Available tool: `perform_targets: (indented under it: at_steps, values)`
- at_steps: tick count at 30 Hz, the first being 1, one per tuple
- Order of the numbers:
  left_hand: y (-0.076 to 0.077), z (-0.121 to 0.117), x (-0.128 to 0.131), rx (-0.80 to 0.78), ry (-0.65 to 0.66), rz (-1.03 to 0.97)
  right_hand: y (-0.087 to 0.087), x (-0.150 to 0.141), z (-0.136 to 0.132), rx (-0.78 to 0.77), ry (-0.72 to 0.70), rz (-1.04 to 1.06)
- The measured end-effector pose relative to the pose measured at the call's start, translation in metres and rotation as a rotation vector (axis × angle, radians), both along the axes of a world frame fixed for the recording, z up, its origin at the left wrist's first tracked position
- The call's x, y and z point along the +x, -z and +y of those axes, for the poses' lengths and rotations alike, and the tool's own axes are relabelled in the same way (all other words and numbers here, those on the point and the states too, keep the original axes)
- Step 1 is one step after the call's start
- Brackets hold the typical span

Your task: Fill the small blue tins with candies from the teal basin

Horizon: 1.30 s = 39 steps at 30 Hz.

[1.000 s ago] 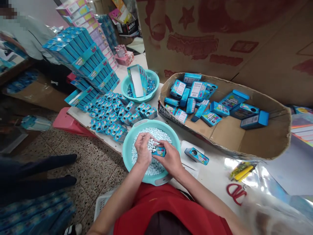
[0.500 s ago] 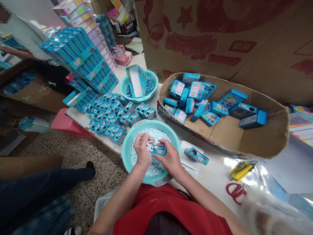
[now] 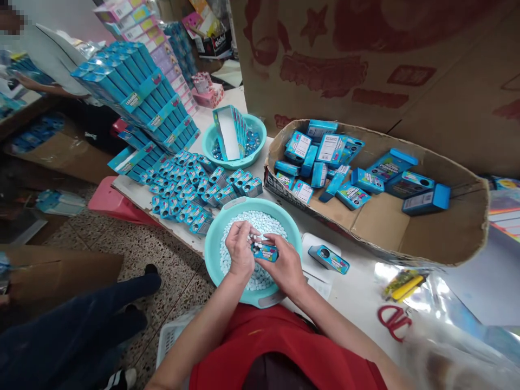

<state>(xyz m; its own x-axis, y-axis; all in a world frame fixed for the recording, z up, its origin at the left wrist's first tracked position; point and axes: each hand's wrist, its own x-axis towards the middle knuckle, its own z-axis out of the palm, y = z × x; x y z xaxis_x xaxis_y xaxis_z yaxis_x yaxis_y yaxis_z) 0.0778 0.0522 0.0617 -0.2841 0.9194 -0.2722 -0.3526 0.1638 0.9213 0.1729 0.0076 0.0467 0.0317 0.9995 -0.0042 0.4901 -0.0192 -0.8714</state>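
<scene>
Over a turquoise basin (image 3: 211, 254) full of small white candies (image 3: 260, 280), my right hand (image 3: 286, 262) grips a small blue candy box (image 3: 266, 252) with a round hole in one end. My left hand (image 3: 240, 246) is cupped against that hole, its fingers curled around several white candies (image 3: 255, 236). Another blue box (image 3: 329, 259) with a round opening lies to the right of the basin, beside a white scale-like device (image 3: 311, 244). Many small blue boxes (image 3: 195, 189) with holes upward stand to the left of the basin.
An open cardboard box (image 3: 390, 216) holds several blue boxes. Behind the basin, a second turquoise basin (image 3: 260, 145) holds wrapped pieces and folded cartons. Stacked blue display packs (image 3: 150, 103) stand at left. Red scissors (image 3: 394, 322) lie right. A co-worker (image 3: 57, 59) stands far left.
Fewer white candies show in my left hand at the box's hole. My right hand keeps the box over the basin. The whole view has shifted slightly, and a person's legs at lower left have moved.
</scene>
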Motion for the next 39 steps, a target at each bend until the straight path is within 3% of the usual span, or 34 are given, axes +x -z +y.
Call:
perform_targets:
  at_steps: [4, 8, 13, 17, 27, 35, 39]
  values:
    - [0.004, -0.001, 0.0, 0.044, 0.037, 0.001, 0.004, -0.001, 0.001, 0.035, 0.018, -0.012]
    - [0.011, 0.001, -0.002, -0.049, 0.075, 0.002, 0.013, 0.002, 0.004, -0.016, 0.009, -0.015]
    - [0.004, -0.001, -0.01, -0.07, 0.073, -0.054, 0.014, 0.007, -0.002, 0.027, 0.01, 0.001]
    - [0.001, -0.007, -0.009, -0.005, 0.122, 0.014, 0.012, 0.004, -0.002, 0.043, 0.004, 0.011]
    - [0.012, -0.009, -0.005, 0.139, 0.021, 0.082, 0.015, -0.004, 0.004, -0.023, 0.028, 0.093]
    - [0.004, -0.006, -0.007, 0.158, 0.03, 0.062, 0.016, -0.009, 0.011, -0.038, 0.052, 0.107]
    - [0.005, 0.004, -0.023, 0.103, -0.012, 0.074, 0.013, -0.006, -0.002, 0.002, 0.067, 0.133]
